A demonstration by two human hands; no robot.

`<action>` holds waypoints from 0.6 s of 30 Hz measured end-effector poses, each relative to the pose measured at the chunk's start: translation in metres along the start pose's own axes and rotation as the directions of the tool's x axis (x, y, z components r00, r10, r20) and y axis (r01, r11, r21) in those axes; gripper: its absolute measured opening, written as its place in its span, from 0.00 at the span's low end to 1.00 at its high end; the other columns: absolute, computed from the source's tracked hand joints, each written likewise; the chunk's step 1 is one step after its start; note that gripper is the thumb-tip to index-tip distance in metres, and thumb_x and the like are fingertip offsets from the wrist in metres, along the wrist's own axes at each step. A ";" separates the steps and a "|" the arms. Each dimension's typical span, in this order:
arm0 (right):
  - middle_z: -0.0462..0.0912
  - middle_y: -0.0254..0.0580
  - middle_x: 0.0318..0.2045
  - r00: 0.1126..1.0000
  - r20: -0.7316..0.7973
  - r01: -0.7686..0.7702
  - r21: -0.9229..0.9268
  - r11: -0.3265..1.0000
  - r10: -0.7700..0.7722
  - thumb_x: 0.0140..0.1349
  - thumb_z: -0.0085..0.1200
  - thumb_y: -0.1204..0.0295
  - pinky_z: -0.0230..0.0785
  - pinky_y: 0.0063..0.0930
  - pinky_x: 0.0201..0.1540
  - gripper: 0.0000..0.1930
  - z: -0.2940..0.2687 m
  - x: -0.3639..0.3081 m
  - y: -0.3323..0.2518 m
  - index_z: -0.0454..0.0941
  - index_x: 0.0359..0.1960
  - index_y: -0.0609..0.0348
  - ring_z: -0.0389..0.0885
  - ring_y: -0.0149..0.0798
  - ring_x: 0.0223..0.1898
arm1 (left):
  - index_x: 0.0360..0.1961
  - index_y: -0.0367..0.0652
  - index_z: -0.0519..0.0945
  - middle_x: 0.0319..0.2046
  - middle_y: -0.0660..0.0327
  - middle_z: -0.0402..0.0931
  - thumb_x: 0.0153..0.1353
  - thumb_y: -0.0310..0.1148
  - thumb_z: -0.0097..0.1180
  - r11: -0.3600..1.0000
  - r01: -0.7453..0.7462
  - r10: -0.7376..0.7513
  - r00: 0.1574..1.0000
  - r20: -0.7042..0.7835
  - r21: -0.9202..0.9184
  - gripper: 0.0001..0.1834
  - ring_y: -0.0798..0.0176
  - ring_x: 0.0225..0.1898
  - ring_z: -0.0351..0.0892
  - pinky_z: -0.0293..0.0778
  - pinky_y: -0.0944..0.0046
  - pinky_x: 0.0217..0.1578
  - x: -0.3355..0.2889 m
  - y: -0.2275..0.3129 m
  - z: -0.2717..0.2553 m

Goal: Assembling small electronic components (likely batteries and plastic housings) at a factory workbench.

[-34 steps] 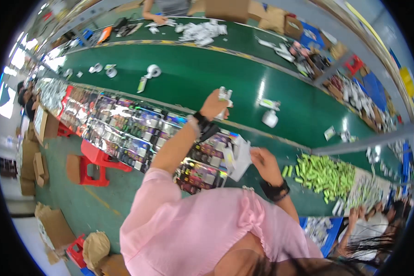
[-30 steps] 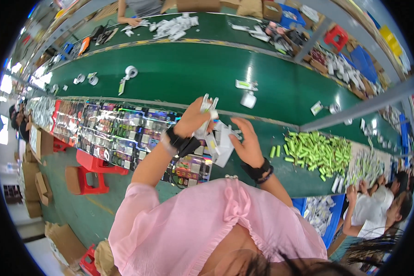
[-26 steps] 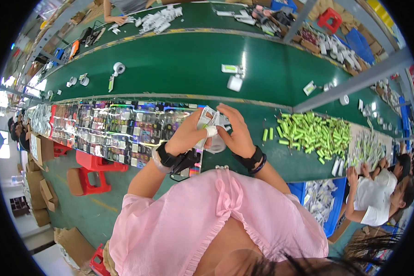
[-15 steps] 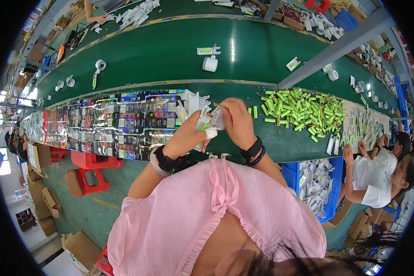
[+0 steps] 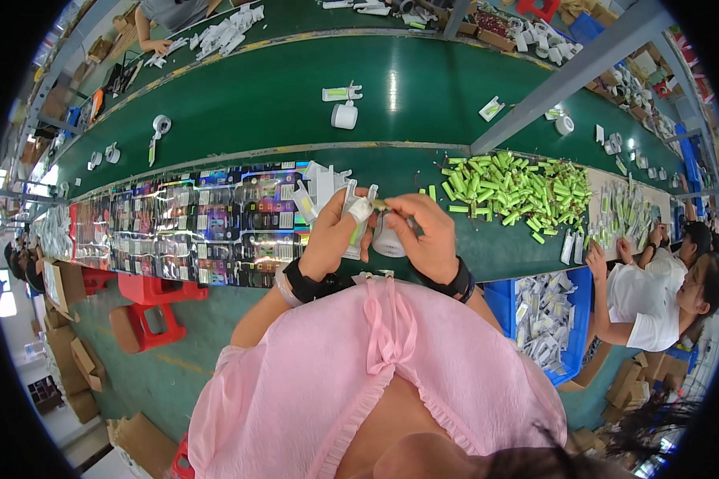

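Casing point(image 5: 353, 237) (white) is held by the left hand point(image 5: 327, 239) over the counter's point(image 5: 479, 243) near edge. Right hand point(image 5: 427, 231) pinches a small part point(image 5: 379, 205).

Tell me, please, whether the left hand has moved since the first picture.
Yes: the left hand drew back, from over the green belt to its near side.

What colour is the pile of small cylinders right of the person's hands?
Bright lime green; the pile of cylinders shows best in the head view.
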State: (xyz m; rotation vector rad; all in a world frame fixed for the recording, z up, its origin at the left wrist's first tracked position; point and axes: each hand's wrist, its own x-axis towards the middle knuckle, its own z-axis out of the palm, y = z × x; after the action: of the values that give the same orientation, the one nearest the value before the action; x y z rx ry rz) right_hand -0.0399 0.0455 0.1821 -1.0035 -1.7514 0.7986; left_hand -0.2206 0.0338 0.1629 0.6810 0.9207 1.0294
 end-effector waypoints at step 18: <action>0.81 0.39 0.33 0.970 -0.164 0.168 -0.076 0.983 -0.179 0.51 0.66 0.82 0.70 0.32 0.35 0.11 0.016 -0.011 0.004 0.82 0.36 0.56 0.78 0.42 0.32 | 0.66 0.39 0.60 0.39 0.61 0.72 0.68 0.25 0.47 0.943 -0.207 0.143 0.959 0.245 0.259 0.26 0.72 0.31 0.72 0.74 0.70 0.28 -0.017 0.015 0.006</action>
State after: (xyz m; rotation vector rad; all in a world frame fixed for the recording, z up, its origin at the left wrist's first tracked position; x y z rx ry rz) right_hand -0.0512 0.0359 0.1684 -0.9160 -1.6968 0.5347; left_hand -0.2249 0.0234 0.1838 1.1141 0.8267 0.9623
